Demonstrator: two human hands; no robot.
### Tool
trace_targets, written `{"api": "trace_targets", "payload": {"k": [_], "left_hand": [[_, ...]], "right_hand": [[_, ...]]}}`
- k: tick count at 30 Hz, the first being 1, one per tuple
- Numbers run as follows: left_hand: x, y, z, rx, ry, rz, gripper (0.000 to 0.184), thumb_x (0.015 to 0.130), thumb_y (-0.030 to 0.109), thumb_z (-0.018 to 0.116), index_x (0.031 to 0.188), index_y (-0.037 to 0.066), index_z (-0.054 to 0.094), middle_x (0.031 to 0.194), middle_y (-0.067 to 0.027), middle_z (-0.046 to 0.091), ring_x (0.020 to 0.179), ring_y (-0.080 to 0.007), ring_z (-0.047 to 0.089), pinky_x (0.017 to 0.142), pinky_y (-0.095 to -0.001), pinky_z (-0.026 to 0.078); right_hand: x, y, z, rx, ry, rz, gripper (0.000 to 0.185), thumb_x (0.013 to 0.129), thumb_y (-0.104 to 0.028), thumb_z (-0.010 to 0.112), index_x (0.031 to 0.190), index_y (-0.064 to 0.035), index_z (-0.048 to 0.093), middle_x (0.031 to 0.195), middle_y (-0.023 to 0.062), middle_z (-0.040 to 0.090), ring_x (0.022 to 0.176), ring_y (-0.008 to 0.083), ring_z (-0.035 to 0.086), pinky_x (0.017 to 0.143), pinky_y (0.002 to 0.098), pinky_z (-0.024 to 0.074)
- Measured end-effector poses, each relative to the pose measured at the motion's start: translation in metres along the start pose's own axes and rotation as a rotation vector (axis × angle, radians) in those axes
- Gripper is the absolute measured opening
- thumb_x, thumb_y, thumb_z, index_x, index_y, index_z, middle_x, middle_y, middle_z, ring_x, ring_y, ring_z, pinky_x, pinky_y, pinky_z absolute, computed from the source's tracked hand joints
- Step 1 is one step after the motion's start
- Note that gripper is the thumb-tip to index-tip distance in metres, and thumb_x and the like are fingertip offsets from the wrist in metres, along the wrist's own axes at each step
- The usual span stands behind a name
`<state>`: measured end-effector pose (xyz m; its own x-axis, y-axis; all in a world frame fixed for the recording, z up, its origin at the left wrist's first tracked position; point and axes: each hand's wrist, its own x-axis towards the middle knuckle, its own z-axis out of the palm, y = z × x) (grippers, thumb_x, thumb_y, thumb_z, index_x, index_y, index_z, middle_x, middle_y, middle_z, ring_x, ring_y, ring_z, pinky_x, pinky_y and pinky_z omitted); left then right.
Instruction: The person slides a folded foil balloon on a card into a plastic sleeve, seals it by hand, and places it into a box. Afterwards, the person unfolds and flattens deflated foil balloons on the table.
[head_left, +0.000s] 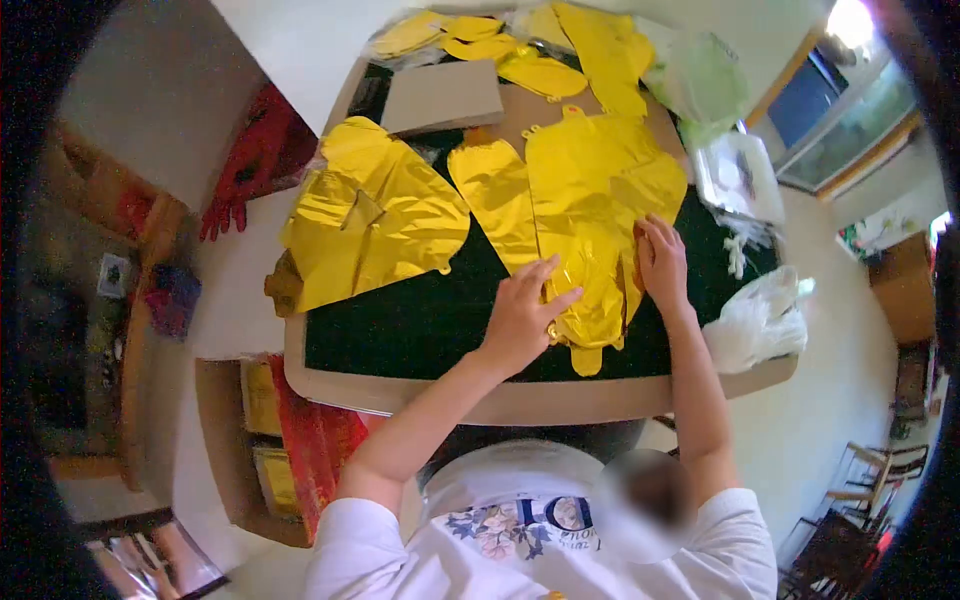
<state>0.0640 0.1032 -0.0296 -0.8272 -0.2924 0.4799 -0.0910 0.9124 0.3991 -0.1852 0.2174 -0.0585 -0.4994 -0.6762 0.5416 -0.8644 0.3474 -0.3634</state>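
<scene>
A large, flat yellow foil balloon (590,190) with small tabs lies creased on the dark green table top in front of me. My left hand (522,312) rests at its left lower edge, with fingers apart and touching the foil. At the right edge, my right hand (662,262) has its fingers bent around a raised fold of the foil; its thumb is mostly hidden. The balloon's lower end narrows between my hands to a tab (586,360). A narrower yellow foil piece (492,185) lies against its left side.
Another wide yellow foil piece (375,225) covers the table's left side. Behind are a grey-beige box (445,97) and more yellow foil pieces (605,50). Along the right lie a green-tinted plastic bag (703,85), a white tray (738,180) and a white plastic bag (760,322).
</scene>
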Motion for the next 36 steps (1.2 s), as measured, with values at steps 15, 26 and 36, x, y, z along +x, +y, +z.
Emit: {"api": "trace_targets", "payload": {"k": [15,26,36], "left_hand": [[0.004,-0.002,-0.002,-0.118,-0.233,0.090,0.014,0.074,0.015,0.073,0.086,0.011,0.068,0.102,-0.0035,0.066,0.100,-0.0252,0.058,0.087,-0.0396,0.044],[0.013,0.005,0.001,-0.159,-0.243,0.052,0.010,0.083,0.012,0.064,0.088,0.003,0.064,0.096,-0.0091,0.065,0.095,-0.0272,0.059,0.086,-0.0392,0.044],[0.016,0.004,-0.001,-0.231,-0.270,-0.019,0.013,0.086,0.010,0.058,0.094,0.000,0.064,0.096,-0.0134,0.065,0.095,-0.0299,0.060,0.086,-0.0383,0.045]], "right_hand": [[-0.004,0.007,0.008,-0.021,0.035,0.008,0.022,0.088,-0.016,0.058,0.108,-0.0074,0.064,0.116,0.0113,0.062,0.110,0.0318,0.057,0.096,0.0422,0.0443],[-0.007,0.008,0.010,-0.029,0.052,0.007,0.022,0.088,-0.016,0.057,0.108,-0.0106,0.064,0.117,0.0107,0.062,0.112,0.0310,0.056,0.097,0.0414,0.0436],[-0.007,0.008,0.012,-0.045,0.049,0.020,0.024,0.089,-0.017,0.056,0.111,-0.0089,0.064,0.119,0.0115,0.061,0.114,0.0311,0.056,0.099,0.0415,0.0429]]}}
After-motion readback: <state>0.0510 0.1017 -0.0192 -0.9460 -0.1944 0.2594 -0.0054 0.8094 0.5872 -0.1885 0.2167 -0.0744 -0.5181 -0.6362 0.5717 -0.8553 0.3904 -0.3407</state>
